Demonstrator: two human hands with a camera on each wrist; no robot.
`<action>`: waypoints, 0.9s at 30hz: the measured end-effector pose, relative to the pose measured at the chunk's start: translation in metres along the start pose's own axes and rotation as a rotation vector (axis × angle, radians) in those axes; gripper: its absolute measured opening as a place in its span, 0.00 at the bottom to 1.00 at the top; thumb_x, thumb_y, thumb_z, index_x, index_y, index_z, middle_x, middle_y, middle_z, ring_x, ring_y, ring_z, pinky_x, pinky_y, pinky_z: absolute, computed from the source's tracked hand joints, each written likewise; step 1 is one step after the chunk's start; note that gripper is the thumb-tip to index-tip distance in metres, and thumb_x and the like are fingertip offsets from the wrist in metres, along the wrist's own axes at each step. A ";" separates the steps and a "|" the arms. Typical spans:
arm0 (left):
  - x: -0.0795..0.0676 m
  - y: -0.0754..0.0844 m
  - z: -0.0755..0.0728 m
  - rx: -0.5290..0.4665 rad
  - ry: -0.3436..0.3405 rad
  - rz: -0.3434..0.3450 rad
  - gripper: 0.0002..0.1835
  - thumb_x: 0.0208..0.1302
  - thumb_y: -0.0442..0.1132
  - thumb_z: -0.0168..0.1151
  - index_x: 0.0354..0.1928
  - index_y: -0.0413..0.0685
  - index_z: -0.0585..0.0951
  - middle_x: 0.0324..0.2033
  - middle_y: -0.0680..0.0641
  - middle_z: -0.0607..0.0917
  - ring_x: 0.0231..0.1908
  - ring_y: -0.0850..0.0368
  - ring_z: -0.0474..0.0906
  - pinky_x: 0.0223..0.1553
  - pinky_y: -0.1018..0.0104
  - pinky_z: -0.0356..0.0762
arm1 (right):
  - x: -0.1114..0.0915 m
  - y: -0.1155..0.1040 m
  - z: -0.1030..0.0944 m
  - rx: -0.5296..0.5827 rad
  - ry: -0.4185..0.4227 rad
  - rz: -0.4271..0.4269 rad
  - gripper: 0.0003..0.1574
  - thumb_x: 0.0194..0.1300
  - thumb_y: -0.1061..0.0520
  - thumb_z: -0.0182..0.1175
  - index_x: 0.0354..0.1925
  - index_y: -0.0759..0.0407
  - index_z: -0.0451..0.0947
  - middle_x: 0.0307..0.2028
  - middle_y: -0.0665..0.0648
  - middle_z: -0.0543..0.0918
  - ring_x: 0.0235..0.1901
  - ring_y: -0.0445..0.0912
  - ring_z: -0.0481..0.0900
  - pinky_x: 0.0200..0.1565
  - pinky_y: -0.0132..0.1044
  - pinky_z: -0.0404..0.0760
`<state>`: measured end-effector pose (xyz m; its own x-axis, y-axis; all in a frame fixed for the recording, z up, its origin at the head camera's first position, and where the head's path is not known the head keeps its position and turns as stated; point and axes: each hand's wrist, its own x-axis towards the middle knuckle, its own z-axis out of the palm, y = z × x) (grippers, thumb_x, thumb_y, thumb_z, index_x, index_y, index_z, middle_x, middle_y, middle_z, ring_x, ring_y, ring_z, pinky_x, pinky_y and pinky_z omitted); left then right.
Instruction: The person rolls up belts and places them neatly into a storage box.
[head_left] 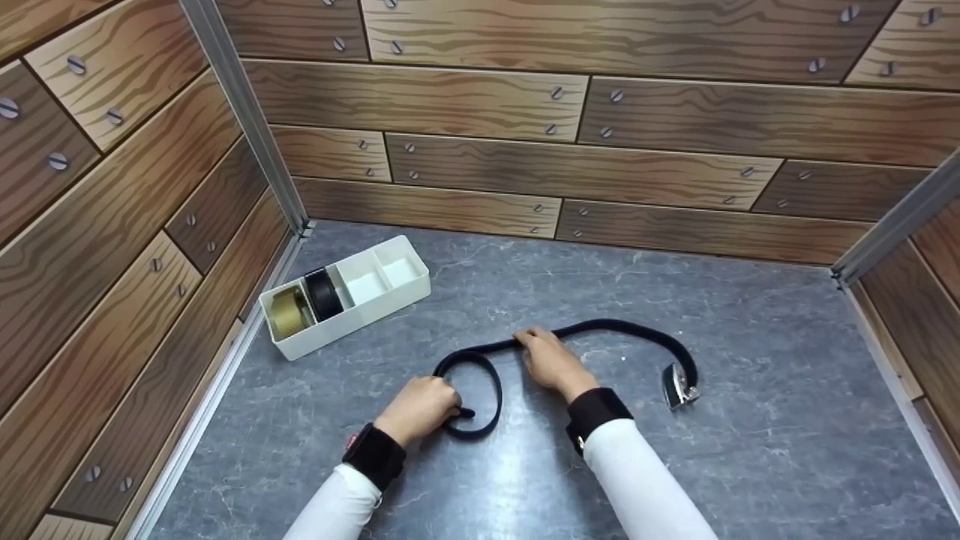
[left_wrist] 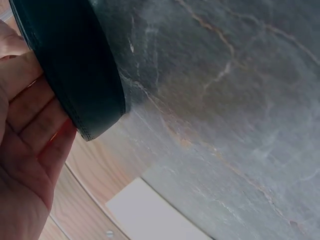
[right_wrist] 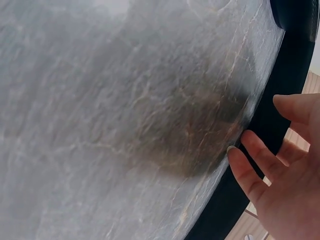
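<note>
A black belt [head_left: 615,324] lies in a long curve on the grey marbled surface, its silver buckle [head_left: 679,386] at the right end. Toward the left the strap bends into a loose loop, standing on its edge. My left hand [head_left: 421,409] grips the strap near its free tip, which sticks out past the fingers. In the left wrist view the strap [left_wrist: 75,65] lies against those fingers. Farther along, my right hand [head_left: 551,360] holds the strap lightly between thumb and fingers. The right wrist view shows the strap [right_wrist: 272,110] beside the thumb and fingertips.
A white divided box [head_left: 360,311] stands at the back left, with a rolled tan belt [head_left: 287,313] and a rolled black belt [head_left: 323,292] in two compartments. Wood-patterned walls [head_left: 480,165] enclose the back and both sides.
</note>
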<state>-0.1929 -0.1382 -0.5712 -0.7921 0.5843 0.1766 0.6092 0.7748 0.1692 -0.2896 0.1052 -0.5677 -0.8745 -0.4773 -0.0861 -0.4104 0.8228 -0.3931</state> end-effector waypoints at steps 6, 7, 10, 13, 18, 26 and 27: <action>0.000 0.002 0.003 0.055 0.043 0.021 0.09 0.59 0.41 0.68 0.21 0.53 0.84 0.20 0.52 0.83 0.24 0.52 0.80 0.28 0.58 0.78 | -0.001 0.002 0.000 0.020 0.007 -0.005 0.28 0.69 0.65 0.51 0.66 0.60 0.70 0.60 0.64 0.72 0.63 0.59 0.68 0.63 0.51 0.66; 0.000 0.002 0.003 0.063 0.046 0.024 0.10 0.59 0.41 0.68 0.20 0.52 0.83 0.20 0.52 0.83 0.24 0.52 0.80 0.28 0.57 0.78 | -0.002 0.003 0.000 0.021 0.009 -0.007 0.28 0.69 0.65 0.51 0.66 0.60 0.70 0.60 0.64 0.72 0.63 0.59 0.68 0.63 0.51 0.66; 0.001 0.003 0.003 0.062 0.048 0.023 0.10 0.59 0.42 0.68 0.21 0.52 0.83 0.20 0.52 0.83 0.23 0.51 0.79 0.28 0.56 0.78 | -0.002 0.003 0.000 0.027 0.022 -0.016 0.27 0.70 0.65 0.52 0.66 0.60 0.71 0.58 0.64 0.73 0.62 0.59 0.69 0.62 0.50 0.67; 0.002 0.004 0.003 0.044 0.048 0.015 0.08 0.59 0.43 0.69 0.23 0.52 0.85 0.20 0.52 0.83 0.23 0.51 0.80 0.28 0.56 0.77 | -0.002 0.003 -0.001 0.029 0.019 -0.014 0.27 0.70 0.65 0.52 0.66 0.60 0.71 0.58 0.63 0.73 0.61 0.58 0.69 0.61 0.50 0.68; 0.005 0.007 0.005 0.027 0.063 0.006 0.07 0.59 0.43 0.69 0.25 0.52 0.86 0.20 0.53 0.83 0.22 0.51 0.80 0.27 0.57 0.77 | -0.002 0.004 0.000 0.035 0.023 -0.022 0.28 0.68 0.66 0.53 0.66 0.59 0.71 0.57 0.63 0.74 0.61 0.58 0.70 0.60 0.50 0.69; 0.007 0.011 0.007 0.039 0.079 0.004 0.08 0.59 0.44 0.69 0.25 0.53 0.86 0.20 0.53 0.84 0.23 0.51 0.81 0.28 0.56 0.77 | -0.002 0.007 -0.001 0.053 0.028 0.013 0.25 0.71 0.62 0.55 0.64 0.59 0.73 0.57 0.63 0.74 0.60 0.58 0.71 0.61 0.51 0.69; 0.007 0.012 0.007 0.038 0.077 0.002 0.08 0.59 0.44 0.69 0.25 0.53 0.86 0.20 0.53 0.84 0.23 0.51 0.81 0.28 0.56 0.77 | -0.002 0.008 -0.002 0.059 0.030 0.029 0.24 0.71 0.60 0.55 0.64 0.59 0.74 0.58 0.64 0.74 0.61 0.59 0.70 0.61 0.52 0.68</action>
<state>-0.1918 -0.1233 -0.5749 -0.7850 0.5664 0.2508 0.6074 0.7833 0.1324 -0.2913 0.1132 -0.5691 -0.8938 -0.4428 -0.0710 -0.3690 0.8162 -0.4445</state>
